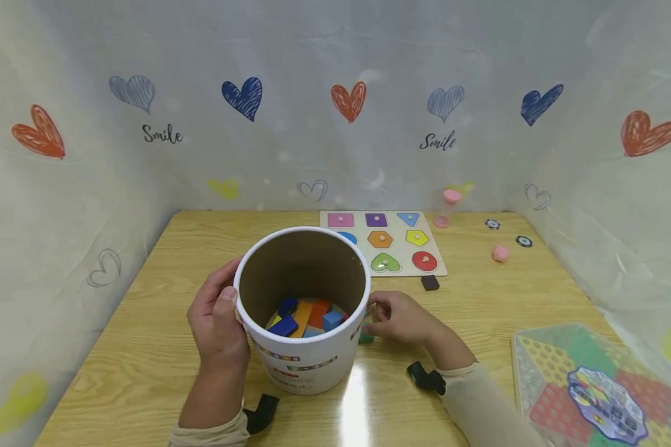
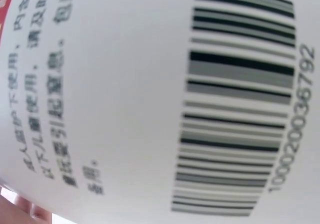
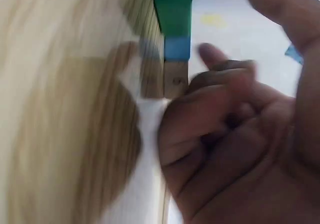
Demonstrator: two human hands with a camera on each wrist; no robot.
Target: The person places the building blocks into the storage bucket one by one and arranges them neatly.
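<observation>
One white bucket [image 1: 315,367]: mid-frame, probably light, stiff; take the rim!
Left hand [image 1: 219,321]: gripping its left side.
Right hand [image 1: 405,318]: curled, right of centre; can't tell if pinching.

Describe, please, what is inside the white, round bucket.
Blue, orange, yellow and red flat-sided blocks lie at its bottom. Anything behind its near wall or beneath these is hidden.

White open-topped bucket [image 1: 310,369]; mixed-colour blocks [image 1: 302,318] lying inside.

Wooden table [image 1: 140,316] under bucket [image 1: 307,375], puzzle board [image 1: 399,249]
</observation>
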